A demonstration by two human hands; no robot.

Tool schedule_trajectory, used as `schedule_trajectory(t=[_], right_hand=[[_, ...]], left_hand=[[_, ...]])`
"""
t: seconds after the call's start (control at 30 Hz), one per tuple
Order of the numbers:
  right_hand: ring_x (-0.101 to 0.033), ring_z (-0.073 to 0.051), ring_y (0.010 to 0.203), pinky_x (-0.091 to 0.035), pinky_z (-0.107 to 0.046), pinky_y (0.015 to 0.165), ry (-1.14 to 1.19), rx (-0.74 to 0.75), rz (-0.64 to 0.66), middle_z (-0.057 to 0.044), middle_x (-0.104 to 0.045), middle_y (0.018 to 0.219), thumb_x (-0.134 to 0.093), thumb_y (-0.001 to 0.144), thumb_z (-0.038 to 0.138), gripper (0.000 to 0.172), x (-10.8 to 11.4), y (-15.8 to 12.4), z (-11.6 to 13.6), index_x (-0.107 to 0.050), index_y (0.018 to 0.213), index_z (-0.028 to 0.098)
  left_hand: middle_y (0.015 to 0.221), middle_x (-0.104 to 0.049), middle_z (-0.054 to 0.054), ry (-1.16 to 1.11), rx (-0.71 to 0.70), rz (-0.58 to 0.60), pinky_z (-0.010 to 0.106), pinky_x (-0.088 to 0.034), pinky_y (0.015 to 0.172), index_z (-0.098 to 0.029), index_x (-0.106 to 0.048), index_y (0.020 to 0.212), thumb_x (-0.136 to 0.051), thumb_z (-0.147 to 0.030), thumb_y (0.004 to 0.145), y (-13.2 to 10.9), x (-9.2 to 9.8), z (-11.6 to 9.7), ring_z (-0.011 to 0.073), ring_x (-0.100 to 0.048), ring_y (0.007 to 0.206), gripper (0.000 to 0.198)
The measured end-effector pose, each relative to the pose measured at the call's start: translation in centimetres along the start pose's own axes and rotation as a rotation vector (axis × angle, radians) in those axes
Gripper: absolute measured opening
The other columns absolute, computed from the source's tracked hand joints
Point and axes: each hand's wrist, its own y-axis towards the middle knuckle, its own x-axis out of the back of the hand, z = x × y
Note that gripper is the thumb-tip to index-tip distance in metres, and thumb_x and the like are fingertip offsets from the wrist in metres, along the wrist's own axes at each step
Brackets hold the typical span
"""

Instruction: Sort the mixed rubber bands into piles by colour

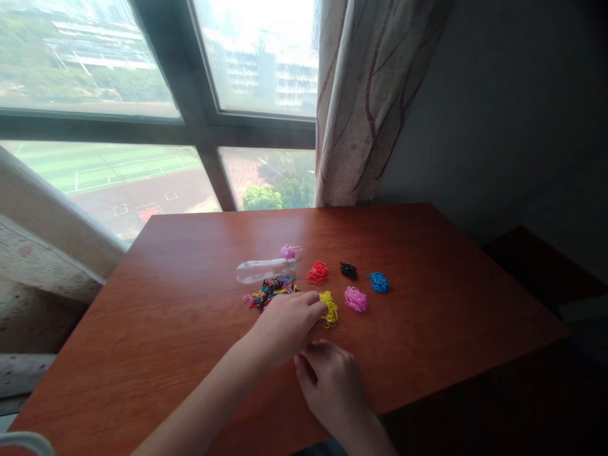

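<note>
L hand (291,318) at yellow bands (330,308); R hand (334,376) adjacent, nearer table (166,316) front edge; grips unclear. Prob. colour-sorting; next needs fine pinch.

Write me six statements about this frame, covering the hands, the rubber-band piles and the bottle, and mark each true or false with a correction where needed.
1. The left hand partly covers the yellow rubber-band pile from this view. True.
2. The clear bottle stands upright. False: it lies on its side.
3. The black pile lies between the red pile and the blue pile. True.
4. The right hand rests on the red pile. False: it is apart from that pile, closer to the person.
5. The mixed-colour pile is right of the pink pile. False: it is to the left.
6. The blue pile is the rightmost pile. True.
</note>
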Motion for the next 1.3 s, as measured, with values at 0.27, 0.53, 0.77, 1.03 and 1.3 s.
schedule_trajectory(t=[0.27, 0.53, 0.77, 1.03, 1.3], right_hand=[[-0.058, -0.016, 0.068, -0.027, -0.027, 0.062, -0.016, -0.005, 0.000, 0.000, -0.066, 0.073, -0.050, 0.089, 0.017, 0.015, -0.1, -0.2, -0.1, -0.060, 0.078, 0.023], [-0.057, -0.015, 0.068, -0.030, -0.026, 0.063, 0.043, 0.008, 0.002, 0.000, -0.064, 0.072, -0.046, 0.094, 0.019, 0.019, 0.4, 0.4, 0.4, -0.058, 0.079, 0.022], [-0.064, -0.015, 0.069, -0.039, -0.024, 0.067, 0.057, -0.092, -0.152, -0.001, -0.069, 0.078, -0.045, 0.097, 0.023, 0.021, 1.5, -0.1, -1.7, -0.065, 0.092, 0.021], [-0.064, -0.017, 0.060, -0.035, -0.027, 0.057, -0.329, -0.208, -0.224, -0.003, -0.070, 0.071, -0.044, 0.097, 0.026, 0.026, 3.8, 1.2, -6.0, -0.069, 0.096, 0.020], [-0.062, -0.016, 0.055, -0.027, -0.028, 0.053, -0.402, -0.231, -0.199, -0.001, -0.068, 0.066, -0.045, 0.094, 0.024, 0.023, 3.2, 2.1, -6.2, -0.067, 0.085, 0.021]], left_hand=[[0.087, -0.067, 0.000, 0.023, -0.026, 0.034, 0.026, -0.036, 0.052, -0.021, -0.062, 0.087, -0.060, -0.025, 0.088, 1.0, -0.4, 0.0, 0.0175, -0.066, 0.072, 0.005], [0.087, -0.067, 0.000, -0.050, 0.106, -0.065, 0.025, -0.038, 0.055, -0.023, -0.063, 0.088, -0.047, -0.025, 0.096, -2.3, 0.5, 1.0, 0.0161, -0.066, 0.073, 0.018], [0.085, -0.068, 0.001, -0.157, 0.157, -0.112, 0.025, -0.044, 0.063, -0.024, -0.064, 0.093, -0.044, -0.024, 0.097, -6.3, -0.2, 1.2, 0.0165, -0.066, 0.075, 0.021], [0.078, -0.065, -0.001, -0.299, 0.207, -0.257, 0.020, -0.043, 0.058, -0.024, -0.063, 0.097, -0.045, -0.020, 0.096, -10.3, -1.7, 1.4, 0.0111, -0.062, 0.063, 0.019], [0.078, -0.066, 0.000, -0.324, 0.273, -0.273, 0.020, -0.047, 0.062, -0.022, -0.063, 0.094, -0.045, -0.021, 0.096, -11.5, -3.1, 1.4, 0.0117, -0.063, 0.066, 0.018]])
